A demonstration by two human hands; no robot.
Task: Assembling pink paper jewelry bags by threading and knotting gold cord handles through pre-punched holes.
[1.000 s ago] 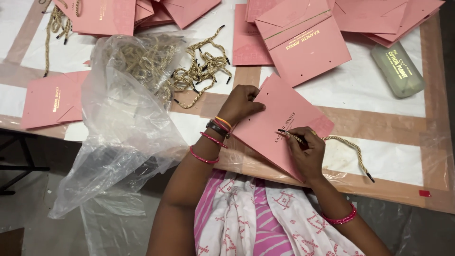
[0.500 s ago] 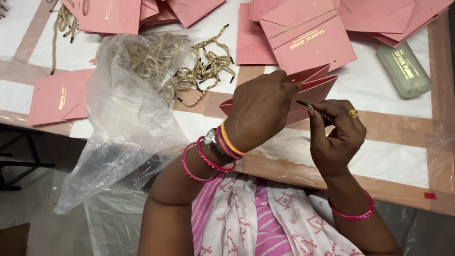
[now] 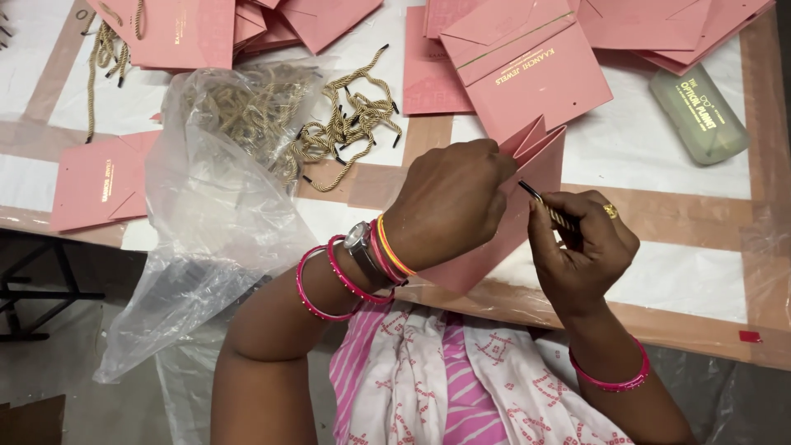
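The left hand (image 3: 451,198) gripped a folded pink paper bag (image 3: 527,194) at its top edge, raised off the table (image 3: 684,280). The right hand (image 3: 581,247) pinched a gold cord handle's black tip (image 3: 545,206) against the bag. Beyond the left hand lay loose cord handles (image 3: 350,128) beside a clear plastic bag (image 3: 206,214).

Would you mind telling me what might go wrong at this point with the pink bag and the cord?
1. The left hand grips the lifted pink paper bag at its folded top; squeezing could crease or tear it.
2. The right hand pinches the gold cord just behind its black tip, which could slip or miss the bag.
3. The loose clear plastic bag lies beside the left forearm; a nudge might drag the pile of cords.
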